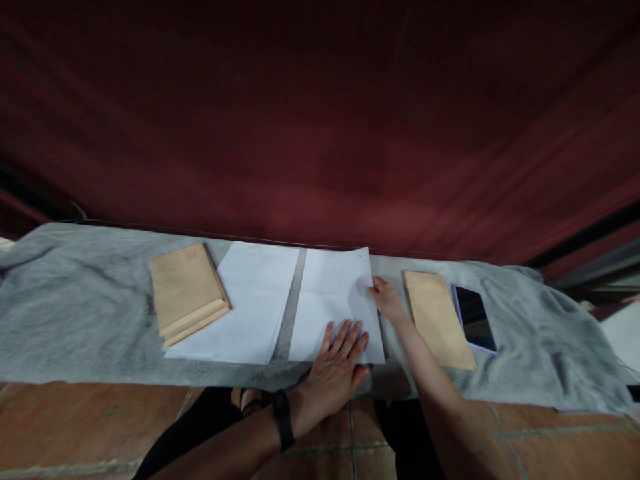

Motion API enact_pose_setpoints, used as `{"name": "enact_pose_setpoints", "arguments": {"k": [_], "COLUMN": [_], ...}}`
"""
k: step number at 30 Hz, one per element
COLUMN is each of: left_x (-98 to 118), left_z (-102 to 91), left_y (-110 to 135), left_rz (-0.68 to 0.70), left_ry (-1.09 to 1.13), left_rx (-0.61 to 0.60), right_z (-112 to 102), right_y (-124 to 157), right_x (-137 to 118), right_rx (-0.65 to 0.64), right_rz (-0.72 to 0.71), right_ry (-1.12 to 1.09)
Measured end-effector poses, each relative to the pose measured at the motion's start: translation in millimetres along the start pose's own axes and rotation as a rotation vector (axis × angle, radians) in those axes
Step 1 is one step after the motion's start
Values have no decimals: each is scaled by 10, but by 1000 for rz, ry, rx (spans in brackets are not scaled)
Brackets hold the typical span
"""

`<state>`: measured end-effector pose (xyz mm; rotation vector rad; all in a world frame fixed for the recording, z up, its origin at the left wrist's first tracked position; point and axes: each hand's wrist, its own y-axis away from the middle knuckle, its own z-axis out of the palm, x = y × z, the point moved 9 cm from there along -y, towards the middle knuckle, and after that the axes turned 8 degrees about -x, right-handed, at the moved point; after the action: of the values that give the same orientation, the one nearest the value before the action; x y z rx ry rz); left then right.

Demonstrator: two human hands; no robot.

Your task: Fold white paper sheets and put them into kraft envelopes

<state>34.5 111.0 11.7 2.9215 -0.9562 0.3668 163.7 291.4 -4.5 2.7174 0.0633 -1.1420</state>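
A white sheet of paper [325, 287] with a faint crease across it lies in front of me on the grey cloth. My left hand [337, 363], a dark band on its wrist, rests flat on the sheet's near edge with its fingers spread. At the right edge, my right hand [386, 297] pinches the paper between thumb and fingers, and that edge looks slightly raised. Left of it lie more white sheets [250, 300], partly covered by a stack of brown envelopes [185, 287]. To the right of my right hand are more brown envelopes [435, 317].
A phone [475, 319] with a pale purple case lies beyond the right-hand envelopes. The grey cloth [90, 307] covers a long narrow surface against a dark red wall [320, 153]. Below are floor tiles [90, 427] and my legs.
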Motion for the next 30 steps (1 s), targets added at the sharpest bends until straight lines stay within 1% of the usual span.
{"name": "enact_pose_setpoints", "arguments": {"k": [4,6,10,12,14,16,18,19,20,21,23,24,26,28,30], "left_x": [-25,-104,-353,-432,-455,-433,-405,-397,-396,-400,-415,-428,-467,-532,-605], "left_z": [0,-30,-95,-81,-62,-65,-81,-84,-78,-63,-7,28,86,112,89], "left_y": [-24,-55,-109,-125,-130,-126,-119,-117,-114,-111,-103,-96,-78,-61,-52], "left_rz": [-16,-53,-162,-189,-194,-182,-172,-169,-167,-164,-145,-135,-126,-147,-182], "left_ry": [32,39,1,-28,-53,-71,-79,-81,-82,-83,-88,-96,-116,-131,-133], "left_rx": [-9,18,109,114,108,113,127,130,131,128,120,118,125,132,137], "right_z": [-7,-9,-2,-2,4,-8,-18,25,118,239,532,660,857,941,929], "right_y": [19,21,17,32,78,167,313,397,478,559,706,771,877,942,980], "right_x": [-44,-55,-55,-56,-67,-117,-248,-342,-441,-528,-656,-685,-707,-682,-644], "right_rx": [-5,-8,-9,-1,10,70,200,247,253,237,145,108,51,20,18], "right_rz": [-11,-14,-8,-1,7,7,-37,-93,-167,-240,-366,-396,-428,-429,-422], "right_ry": [49,68,111,138,165,225,329,357,356,330,250,225,241,289,354]}}
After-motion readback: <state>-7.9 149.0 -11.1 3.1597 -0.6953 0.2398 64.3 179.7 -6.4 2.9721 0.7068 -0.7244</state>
